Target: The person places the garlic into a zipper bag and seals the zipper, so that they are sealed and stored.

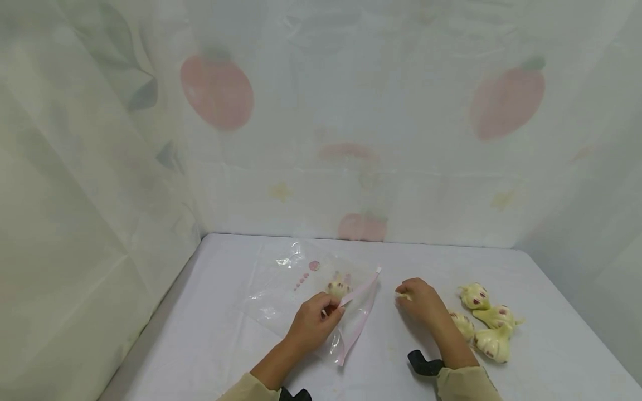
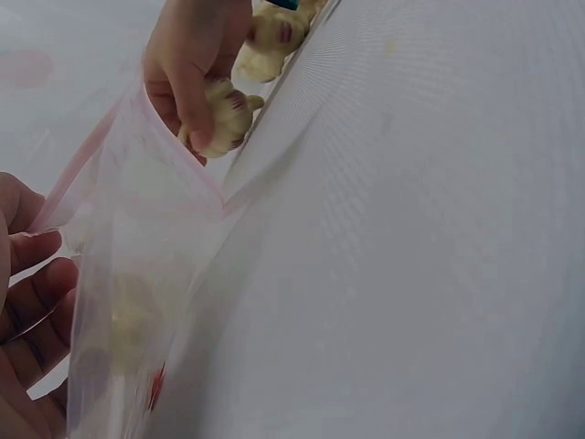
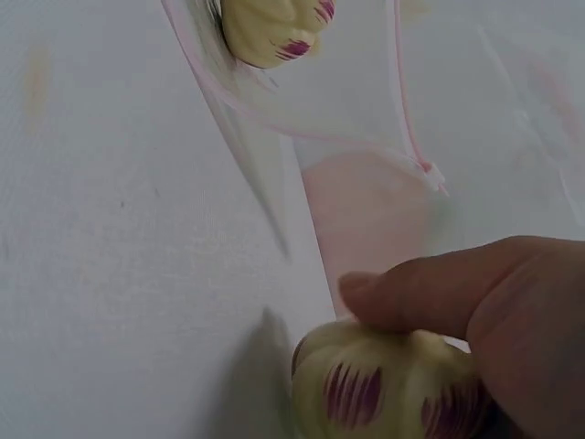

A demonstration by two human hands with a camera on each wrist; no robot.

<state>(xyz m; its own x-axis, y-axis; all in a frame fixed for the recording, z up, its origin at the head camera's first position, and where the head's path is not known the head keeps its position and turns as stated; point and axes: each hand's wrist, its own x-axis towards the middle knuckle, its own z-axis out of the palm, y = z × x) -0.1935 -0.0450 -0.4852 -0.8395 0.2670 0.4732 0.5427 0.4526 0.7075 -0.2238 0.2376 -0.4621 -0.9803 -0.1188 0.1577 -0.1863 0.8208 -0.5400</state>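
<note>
My left hand pinches the pink-edged mouth of a clear zip bag, holding it apart; the bag lies on the table. Inside the bag sits one garlic bulb, cream with purple streaks. To the right of the opening, my right hand grips another garlic bulb, mostly covered by the fingers in the head view. In the left wrist view this held bulb shows just beyond the bag's pink rim.
Several more garlic bulbs lie grouped on the table to the right of my right forearm. A fruit-printed curtain hangs behind the table and along both sides.
</note>
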